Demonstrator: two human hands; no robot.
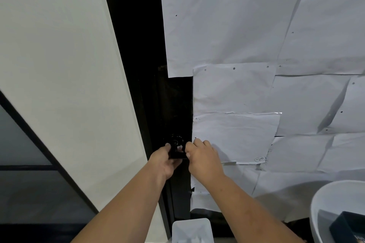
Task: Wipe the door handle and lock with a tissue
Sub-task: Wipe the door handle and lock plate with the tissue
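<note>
A black door handle with a round lock sits on the dark door frame, low in the middle of the view. My left hand grips the handle from the left, thumb up against its side. My right hand is on the handle's right side with its fingers curled. A small white patch, which may be tissue, shows between the two hands; I cannot tell which hand holds it.
The door to the right is covered with taped white paper sheets. A white wall lies to the left. A white box stands below my arms. A white tub with dark items is at bottom right.
</note>
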